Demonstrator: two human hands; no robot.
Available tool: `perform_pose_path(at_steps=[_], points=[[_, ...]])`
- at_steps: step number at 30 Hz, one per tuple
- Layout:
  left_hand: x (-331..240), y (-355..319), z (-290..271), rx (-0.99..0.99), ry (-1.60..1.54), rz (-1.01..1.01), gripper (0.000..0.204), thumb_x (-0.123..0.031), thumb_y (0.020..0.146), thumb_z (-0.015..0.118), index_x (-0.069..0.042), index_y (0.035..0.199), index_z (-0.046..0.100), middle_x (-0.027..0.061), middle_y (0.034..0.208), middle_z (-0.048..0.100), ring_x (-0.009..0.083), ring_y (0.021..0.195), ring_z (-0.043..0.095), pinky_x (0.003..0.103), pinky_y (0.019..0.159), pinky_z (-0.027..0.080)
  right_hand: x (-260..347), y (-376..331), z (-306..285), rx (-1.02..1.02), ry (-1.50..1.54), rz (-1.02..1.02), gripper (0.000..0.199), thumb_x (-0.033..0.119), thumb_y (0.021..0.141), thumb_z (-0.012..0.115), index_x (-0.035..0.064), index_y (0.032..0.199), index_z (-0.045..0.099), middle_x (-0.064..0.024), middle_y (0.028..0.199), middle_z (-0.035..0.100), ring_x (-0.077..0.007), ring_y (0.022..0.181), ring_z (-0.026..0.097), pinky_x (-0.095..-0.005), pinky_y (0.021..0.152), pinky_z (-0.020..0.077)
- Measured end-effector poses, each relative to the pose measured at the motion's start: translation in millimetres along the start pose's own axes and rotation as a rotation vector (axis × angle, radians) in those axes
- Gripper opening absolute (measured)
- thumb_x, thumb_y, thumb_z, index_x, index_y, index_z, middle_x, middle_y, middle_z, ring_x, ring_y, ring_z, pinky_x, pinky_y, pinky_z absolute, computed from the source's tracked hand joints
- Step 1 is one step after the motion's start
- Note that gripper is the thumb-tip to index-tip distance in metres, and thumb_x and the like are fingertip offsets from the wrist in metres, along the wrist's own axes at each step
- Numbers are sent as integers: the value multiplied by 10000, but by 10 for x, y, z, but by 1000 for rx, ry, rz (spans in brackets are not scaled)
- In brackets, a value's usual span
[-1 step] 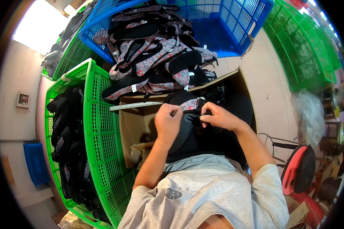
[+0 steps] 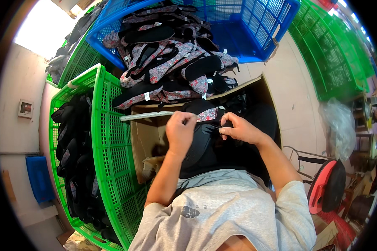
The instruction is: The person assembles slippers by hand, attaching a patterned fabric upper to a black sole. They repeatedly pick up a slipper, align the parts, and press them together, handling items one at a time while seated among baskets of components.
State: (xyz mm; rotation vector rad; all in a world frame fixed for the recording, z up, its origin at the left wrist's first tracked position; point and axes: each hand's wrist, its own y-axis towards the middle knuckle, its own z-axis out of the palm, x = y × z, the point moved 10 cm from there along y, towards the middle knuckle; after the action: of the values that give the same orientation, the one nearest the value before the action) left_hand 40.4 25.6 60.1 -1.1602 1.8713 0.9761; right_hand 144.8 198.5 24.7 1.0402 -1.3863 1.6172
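A black fabric piece with a floral panel (image 2: 207, 115) lies over my lap at the near side of an open cardboard box (image 2: 269, 98). My left hand (image 2: 181, 130) is closed in a pinch at the left end of the panel; what its fingertips hold is too small to make out. At the panel's right end my right hand (image 2: 240, 129) is also pinched closed, with something dark and thin in its curled fingers that I cannot name. Left of the piece, a pale flat strip (image 2: 146, 116) lies across the box.
Piled floral and black fabric pieces (image 2: 167, 62) spill from a blue crate (image 2: 266, 25) ahead. A green crate (image 2: 107, 138) of black pieces stands at my left. Green crates (image 2: 329, 54) stand far right, near a clear plastic bag (image 2: 339, 127) and a red-and-black chair (image 2: 326, 186).
My left hand has shifted slightly left, away from my right hand, and more of the floral panel shows. My right hand has stayed nearly still.
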Motion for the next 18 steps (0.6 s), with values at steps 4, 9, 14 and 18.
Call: perform_pose_path(at_steps=[4, 9, 14, 18], points=[[239, 300, -286, -68, -5, -135, 76, -85, 803, 743, -24, 813, 699, 74, 792, 654, 183, 694, 626, 304, 659, 489, -161, 1, -38, -126, -4, -168, 320, 168, 898, 757, 78, 1066, 499, -54, 1008, 594, -87, 748, 593, -237, 662, 487], [473, 354, -445, -14, 391, -129, 92, -93, 799, 719, -19, 854, 715, 101, 834, 675, 282, 748, 650, 357, 695, 511, -532, -51, -39, -299, 350, -85, 265, 146, 925, 721, 89, 1054, 497, 5, 709, 596, -33, 556, 500, -186, 483, 357], [438, 109, -431, 7, 544, 73, 129, -111, 830, 716, -25, 924, 732, 121, 864, 699, 271, 802, 677, 345, 747, 530, -852, -33, -57, -383, 381, -23, 184, 146, 963, 659, 92, 1055, 509, 0, 708, 609, -38, 495, 443, -201, 435, 304], [472, -326, 7, 479, 103, -266, 158, -115, 910, 669, -11, 1011, 731, 115, 891, 729, 184, 824, 691, 300, 774, 526, -1037, -21, 15, -404, 510, 5, 123, 155, 993, 603, 101, 1061, 516, -6, 745, 629, -48, 509, 466, -200, 420, 293]])
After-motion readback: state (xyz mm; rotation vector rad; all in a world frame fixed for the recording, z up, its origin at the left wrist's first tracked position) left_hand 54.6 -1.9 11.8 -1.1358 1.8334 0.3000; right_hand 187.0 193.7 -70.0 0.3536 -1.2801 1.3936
